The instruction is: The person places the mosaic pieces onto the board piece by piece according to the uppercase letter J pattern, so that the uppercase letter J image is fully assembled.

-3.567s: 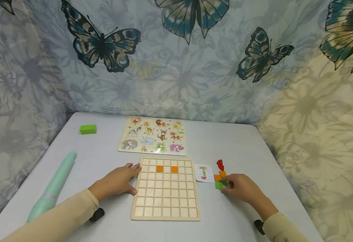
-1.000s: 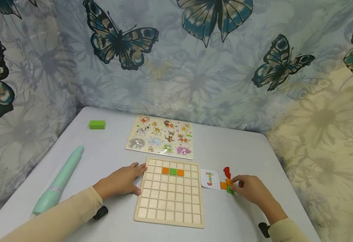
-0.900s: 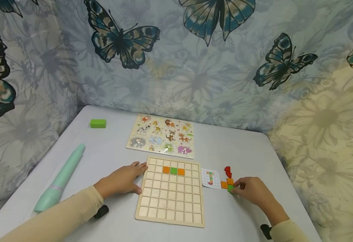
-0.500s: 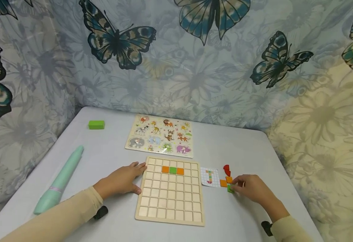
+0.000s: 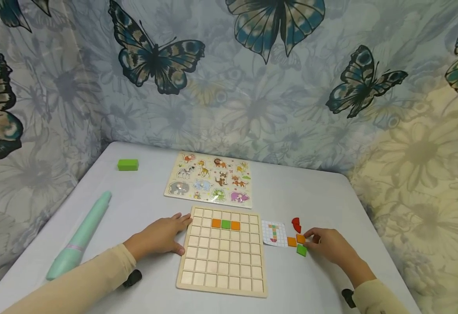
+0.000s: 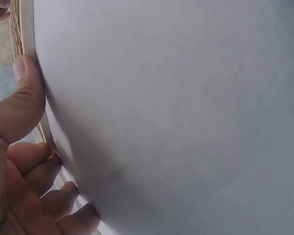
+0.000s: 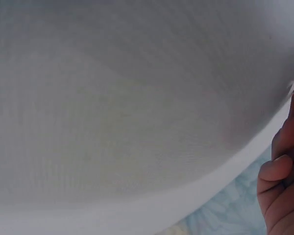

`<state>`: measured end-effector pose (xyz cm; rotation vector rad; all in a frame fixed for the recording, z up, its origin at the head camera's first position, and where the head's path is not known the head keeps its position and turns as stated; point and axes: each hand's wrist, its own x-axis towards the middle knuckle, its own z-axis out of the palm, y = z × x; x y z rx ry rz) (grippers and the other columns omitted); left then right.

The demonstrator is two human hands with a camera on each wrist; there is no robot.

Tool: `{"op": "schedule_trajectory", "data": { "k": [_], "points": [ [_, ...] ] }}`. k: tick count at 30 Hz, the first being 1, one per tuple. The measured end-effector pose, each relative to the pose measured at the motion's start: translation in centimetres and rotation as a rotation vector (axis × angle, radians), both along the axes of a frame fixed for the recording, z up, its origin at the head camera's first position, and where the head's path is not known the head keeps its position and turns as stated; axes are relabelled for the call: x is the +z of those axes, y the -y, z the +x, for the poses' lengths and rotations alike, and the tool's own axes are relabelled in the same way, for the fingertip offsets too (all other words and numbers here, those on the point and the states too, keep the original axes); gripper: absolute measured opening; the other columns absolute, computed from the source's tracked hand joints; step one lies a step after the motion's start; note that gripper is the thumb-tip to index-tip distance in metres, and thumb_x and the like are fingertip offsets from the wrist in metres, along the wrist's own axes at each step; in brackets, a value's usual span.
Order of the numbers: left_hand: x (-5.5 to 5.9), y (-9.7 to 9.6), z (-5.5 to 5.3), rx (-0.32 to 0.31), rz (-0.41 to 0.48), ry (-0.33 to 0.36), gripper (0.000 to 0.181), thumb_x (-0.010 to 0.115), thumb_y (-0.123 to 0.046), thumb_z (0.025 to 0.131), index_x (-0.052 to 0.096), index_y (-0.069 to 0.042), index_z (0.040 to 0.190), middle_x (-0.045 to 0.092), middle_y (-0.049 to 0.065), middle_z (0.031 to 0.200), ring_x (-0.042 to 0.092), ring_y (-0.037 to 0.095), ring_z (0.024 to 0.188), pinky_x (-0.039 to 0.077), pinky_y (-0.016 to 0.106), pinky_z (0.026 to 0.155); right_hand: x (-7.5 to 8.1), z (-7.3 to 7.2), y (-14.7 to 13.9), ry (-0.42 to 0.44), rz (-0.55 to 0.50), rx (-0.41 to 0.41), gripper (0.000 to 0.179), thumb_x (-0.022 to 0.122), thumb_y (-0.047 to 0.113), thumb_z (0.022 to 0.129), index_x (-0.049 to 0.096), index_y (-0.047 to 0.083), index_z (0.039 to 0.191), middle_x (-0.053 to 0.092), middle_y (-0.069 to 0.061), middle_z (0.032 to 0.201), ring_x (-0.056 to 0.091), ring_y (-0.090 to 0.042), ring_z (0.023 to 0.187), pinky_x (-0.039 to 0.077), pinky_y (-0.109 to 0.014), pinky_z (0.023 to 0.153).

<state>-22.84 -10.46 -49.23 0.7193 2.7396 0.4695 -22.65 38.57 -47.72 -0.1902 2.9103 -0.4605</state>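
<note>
My left hand [image 5: 159, 237] rests along the left edge of a wooden grid board [image 5: 224, 266], thumb and fingers spread. In the left wrist view, its thumb [image 6: 27, 95] lies against the board's edge. An orange, a green and an orange square tile sit side by side in the board's second row. On the right, my right hand [image 5: 329, 245] has its thumb and forefinger at the right edge of an orange square tile [image 5: 300, 238], pinching it. Another orange tile [image 5: 292, 242] and a green tile [image 5: 301, 250] lie beside it. Two red pieces [image 5: 296, 224] lie just beyond.
A pattern card [image 5: 274, 233] lies between the board and the loose tiles. Behind the board is an animal puzzle [image 5: 209, 179]. A green block [image 5: 128, 165] stands at the back left; a mint-green tapered object [image 5: 80, 237] lies near the left table edge.
A green tile has joined the two orange ones in the board's row. Since half a second ago, my right hand has left the loose green tile and shifted to the orange one. My left hand stays put.
</note>
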Motion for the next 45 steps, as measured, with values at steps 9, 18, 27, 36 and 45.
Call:
{"op": "schedule_trajectory", "data": {
  "k": [9, 18, 27, 36, 45],
  "points": [
    [0.1, -0.2, 0.1, 0.005, -0.039, 0.019, 0.096, 0.083, -0.044, 0.07, 0.043, -0.005, 0.148, 0.038, 0.008, 0.154, 0.031, 0.037, 0.14, 0.032, 0.052, 0.108, 0.0, 0.3, 0.6, -0.066, -0.088, -0.013, 0.023, 0.08, 0.031, 0.082, 0.072, 0.015, 0.097, 0.049, 0.002, 0.068, 0.044, -0.014, 0.06, 0.037, -0.026, 0.049],
    [-0.8, -0.6, 0.6, -0.026, -0.044, 0.014, 0.094, 0.084, -0.044, 0.07, 0.046, -0.003, 0.146, 0.041, 0.011, 0.151, 0.034, 0.039, 0.138, 0.034, 0.052, 0.107, 0.5, 0.6, 8.8, -0.12, -0.049, 0.214, 0.015, 0.08, 0.024, 0.08, 0.071, 0.017, 0.09, 0.048, 0.011, 0.065, 0.043, -0.005, 0.056, 0.039, -0.024, 0.05],
    [-0.2, -0.8, 0.5, -0.028, -0.045, 0.0, 0.094, 0.083, -0.044, 0.071, 0.044, -0.004, 0.147, 0.04, 0.01, 0.152, 0.033, 0.038, 0.139, 0.034, 0.051, 0.108, 0.6, -0.9, 16.8, -0.12, -0.001, 0.361, 0.02, 0.08, 0.031, 0.081, 0.071, 0.017, 0.09, 0.051, 0.01, 0.072, 0.047, -0.009, 0.063, 0.042, -0.025, 0.057],
    [0.2, -0.6, 0.2, -0.023, -0.061, -0.01, 0.096, 0.083, -0.045, 0.07, 0.044, -0.004, 0.147, 0.04, 0.009, 0.152, 0.032, 0.037, 0.14, 0.034, 0.05, 0.108, 0.1, -1.5, 19.7, -0.107, 0.011, 0.421, 0.026, 0.081, 0.038, 0.08, 0.072, 0.016, 0.093, 0.06, 0.013, 0.082, 0.05, -0.006, 0.071, 0.048, -0.028, 0.069],
    [0.1, -0.2, -0.1, -0.019, -0.061, -0.021, 0.096, 0.082, -0.045, 0.07, 0.043, -0.004, 0.148, 0.039, 0.008, 0.153, 0.031, 0.036, 0.14, 0.034, 0.05, 0.108, -0.1, -2.0, 20.6, -0.173, -0.022, 0.476, 0.011, 0.078, 0.028, 0.084, 0.076, 0.018, 0.089, 0.067, 0.012, 0.082, 0.056, -0.005, 0.073, 0.049, -0.027, 0.067]
  ]
}}
